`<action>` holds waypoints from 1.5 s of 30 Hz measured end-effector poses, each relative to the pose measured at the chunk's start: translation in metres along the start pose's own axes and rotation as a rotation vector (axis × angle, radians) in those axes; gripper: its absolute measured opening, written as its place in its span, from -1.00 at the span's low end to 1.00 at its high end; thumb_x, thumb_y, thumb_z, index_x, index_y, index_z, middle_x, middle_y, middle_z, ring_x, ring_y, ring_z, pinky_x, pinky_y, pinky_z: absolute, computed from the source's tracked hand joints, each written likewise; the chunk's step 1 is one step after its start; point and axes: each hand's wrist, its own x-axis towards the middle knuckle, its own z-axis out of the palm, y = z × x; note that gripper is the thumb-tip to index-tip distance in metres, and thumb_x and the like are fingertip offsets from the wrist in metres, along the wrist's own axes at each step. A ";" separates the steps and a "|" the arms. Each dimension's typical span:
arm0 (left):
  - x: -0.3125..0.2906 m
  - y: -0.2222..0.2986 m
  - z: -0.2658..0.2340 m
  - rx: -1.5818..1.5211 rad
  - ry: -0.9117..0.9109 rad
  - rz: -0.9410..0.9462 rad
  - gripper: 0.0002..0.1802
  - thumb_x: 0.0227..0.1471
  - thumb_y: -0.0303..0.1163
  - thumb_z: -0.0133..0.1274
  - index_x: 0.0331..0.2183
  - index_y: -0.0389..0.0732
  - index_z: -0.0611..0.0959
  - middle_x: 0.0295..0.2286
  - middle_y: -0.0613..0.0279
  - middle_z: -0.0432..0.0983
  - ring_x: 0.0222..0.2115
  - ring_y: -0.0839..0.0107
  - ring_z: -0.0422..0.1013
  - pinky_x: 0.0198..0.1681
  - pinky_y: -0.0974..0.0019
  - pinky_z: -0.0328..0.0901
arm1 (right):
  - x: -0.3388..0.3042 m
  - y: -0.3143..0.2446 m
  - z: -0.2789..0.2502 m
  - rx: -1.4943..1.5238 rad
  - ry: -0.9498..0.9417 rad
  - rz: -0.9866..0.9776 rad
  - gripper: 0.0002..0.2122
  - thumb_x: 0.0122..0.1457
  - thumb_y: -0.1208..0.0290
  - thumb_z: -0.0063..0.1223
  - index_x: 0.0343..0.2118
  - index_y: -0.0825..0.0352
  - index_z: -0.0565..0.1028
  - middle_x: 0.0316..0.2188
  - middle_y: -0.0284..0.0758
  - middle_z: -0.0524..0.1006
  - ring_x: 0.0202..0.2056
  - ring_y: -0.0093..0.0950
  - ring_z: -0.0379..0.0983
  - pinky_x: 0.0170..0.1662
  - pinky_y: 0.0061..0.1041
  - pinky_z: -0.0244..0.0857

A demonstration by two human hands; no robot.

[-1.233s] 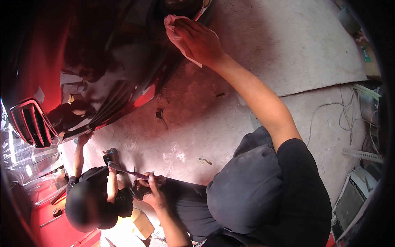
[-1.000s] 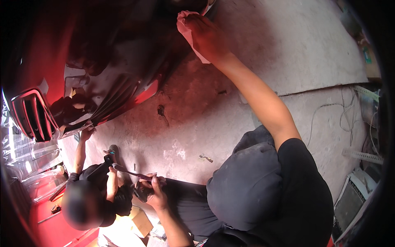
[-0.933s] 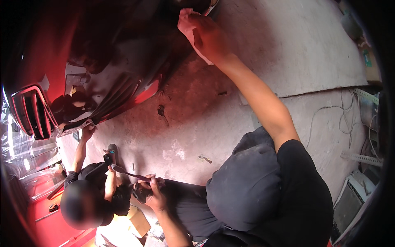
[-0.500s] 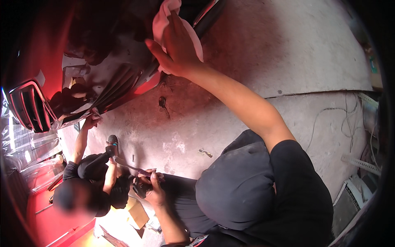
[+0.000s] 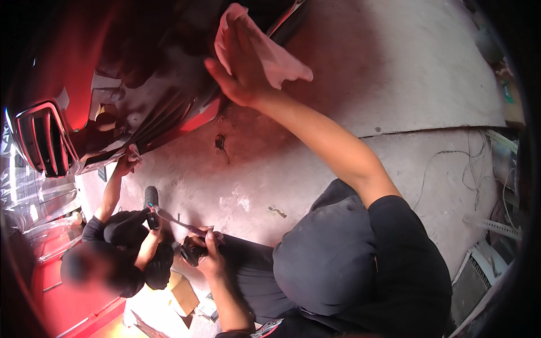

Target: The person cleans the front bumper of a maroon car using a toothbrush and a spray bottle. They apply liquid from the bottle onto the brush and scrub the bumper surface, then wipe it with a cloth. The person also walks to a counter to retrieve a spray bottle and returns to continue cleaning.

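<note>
My right hand is stretched far out with a pink cloth under its fingers, against the dark, glossy red car body. The thumb sticks out to the left, and a loose cloth corner hangs out to the right. Lower down, my left hand is closed around a black handheld tool whose exact kind I cannot make out. A thin purplish strip runs from near that hand toward a co-worker's hand. That hand holds another black device.
The co-worker crouches at the left, the other hand holding a cloth to the car's lower edge. My bent knee stands in front. Around are a cardboard box, a concrete floor, loose cables and a grey finned unit.
My right hand has shifted slightly down, and the cloth's corner now flares out to the right. My left hand has barely moved. The co-worker leans a little farther left.
</note>
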 end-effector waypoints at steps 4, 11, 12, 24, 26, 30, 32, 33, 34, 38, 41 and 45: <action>0.003 0.002 -0.004 0.072 -0.011 0.056 -0.83 0.17 -0.55 0.10 -0.40 -0.25 0.41 -0.41 0.12 0.51 -0.61 0.44 0.46 -0.55 0.37 0.41 | 0.000 0.059 -0.022 -0.270 0.031 -0.198 -0.54 0.19 0.19 0.08 0.01 0.47 0.40 0.07 -0.08 0.39 0.14 -0.13 0.28 0.21 -0.15 0.12; 0.006 -0.003 -0.006 -0.055 0.041 0.007 -0.74 0.14 -0.61 0.11 -0.45 -0.20 0.34 -0.41 0.17 0.49 -0.59 0.45 0.46 -0.57 0.35 0.42 | 0.000 0.085 -0.053 -0.384 -0.014 -0.299 -0.61 0.16 0.29 0.10 0.06 0.24 0.46 0.04 -0.36 0.49 0.06 -0.36 0.40 0.14 -0.32 0.25; 0.005 -0.002 -0.005 -0.068 0.053 0.011 -0.73 0.14 -0.62 0.10 -0.45 -0.19 0.33 -0.41 0.18 0.48 -0.59 0.46 0.46 -0.57 0.35 0.42 | -0.003 0.087 -0.056 -0.414 -0.036 -0.294 -0.61 0.16 0.30 0.09 0.06 0.24 0.46 0.04 -0.35 0.49 0.06 -0.35 0.39 0.14 -0.31 0.26; -0.003 0.013 -0.016 -0.159 0.102 -0.034 -0.86 0.19 -0.43 0.09 -0.32 -0.25 0.46 -0.43 0.29 0.40 -0.49 0.56 0.31 -0.41 0.46 0.29 | -0.007 0.078 0.008 0.064 0.454 -0.032 -0.80 0.23 0.50 -0.08 -0.12 0.38 0.49 -0.13 -0.20 0.55 -0.03 -0.22 0.45 0.11 -0.32 0.26; -0.004 0.012 -0.011 -0.143 0.083 0.006 -0.84 0.19 -0.41 0.08 -0.33 -0.27 0.47 -0.44 0.29 0.40 -0.49 0.56 0.32 -0.42 0.45 0.32 | -0.002 0.034 0.025 0.343 0.393 0.322 -0.76 0.31 0.40 -0.14 -0.07 0.38 0.48 -0.11 -0.21 0.55 0.00 -0.29 0.43 0.12 -0.37 0.24; -0.002 0.015 0.003 -0.206 -0.008 0.013 -0.88 0.18 -0.47 0.08 -0.33 -0.28 0.46 -0.40 0.23 0.45 -0.46 0.54 0.36 -0.40 0.41 0.35 | 0.031 -0.019 0.026 0.747 0.549 0.644 -0.61 0.41 0.20 -0.25 0.05 0.40 0.44 -0.02 -0.35 0.52 0.00 -0.53 0.39 0.11 -0.55 0.22; -0.001 0.019 0.014 -0.384 -0.016 -0.055 -0.86 0.16 -0.52 0.09 -0.30 -0.27 0.44 -0.39 0.21 0.46 -0.49 0.52 0.37 -0.42 0.38 0.39 | 0.057 -0.029 0.009 1.330 0.698 0.716 -0.63 0.41 0.15 -0.23 -0.04 0.35 0.48 -0.12 -0.38 0.54 -0.04 -0.52 0.41 0.06 -0.54 0.26; -0.002 0.018 0.017 -0.406 -0.033 -0.109 -0.85 0.15 -0.54 0.10 -0.27 -0.27 0.43 -0.37 0.19 0.46 -0.54 0.50 0.37 -0.45 0.34 0.40 | 0.070 -0.032 -0.006 1.616 0.762 0.739 -0.63 0.41 0.12 -0.23 -0.09 0.33 0.50 -0.16 -0.40 0.55 -0.06 -0.51 0.42 0.04 -0.54 0.28; -0.001 0.014 0.016 -0.393 -0.071 -0.069 -0.84 0.15 -0.55 0.09 -0.26 -0.27 0.43 -0.36 0.19 0.46 -0.56 0.49 0.37 -0.47 0.34 0.40 | 0.082 -0.034 -0.020 1.603 0.676 0.639 -0.66 0.41 0.07 -0.24 -0.23 0.23 0.50 -0.30 -0.40 0.54 -0.20 -0.46 0.47 -0.07 -0.50 0.34; -0.004 0.019 0.018 -0.470 -0.114 -0.078 -0.87 0.16 -0.52 0.10 -0.30 -0.26 0.45 -0.38 0.20 0.47 -0.58 0.49 0.39 -0.50 0.39 0.38 | 0.097 -0.039 -0.012 1.339 0.803 0.510 -0.71 0.40 0.17 -0.28 -0.34 0.21 0.44 -0.46 -0.42 0.45 -0.44 -0.48 0.43 -0.28 -0.47 0.40; 0.003 0.019 0.015 -0.470 -0.145 -0.084 -0.69 0.09 -0.61 0.15 -0.45 -0.18 0.31 -0.41 0.10 0.51 -0.47 0.44 0.47 -0.42 0.39 0.40 | 0.054 0.022 -0.002 1.217 0.975 0.946 -0.68 0.32 0.24 -0.26 -0.15 0.35 0.51 -0.28 -0.24 0.56 -0.24 -0.34 0.51 -0.09 -0.34 0.41; 0.007 0.011 0.014 -0.306 -0.100 -0.006 -0.67 0.04 -0.62 0.20 -0.56 -0.21 0.36 -0.48 0.16 0.55 -0.50 0.50 0.44 -0.36 0.43 0.35 | -0.002 0.008 -0.060 1.612 0.528 0.850 -0.53 0.31 0.22 -0.39 -0.02 0.51 0.45 -0.01 0.10 0.50 -0.01 -0.06 0.46 0.09 -0.21 0.36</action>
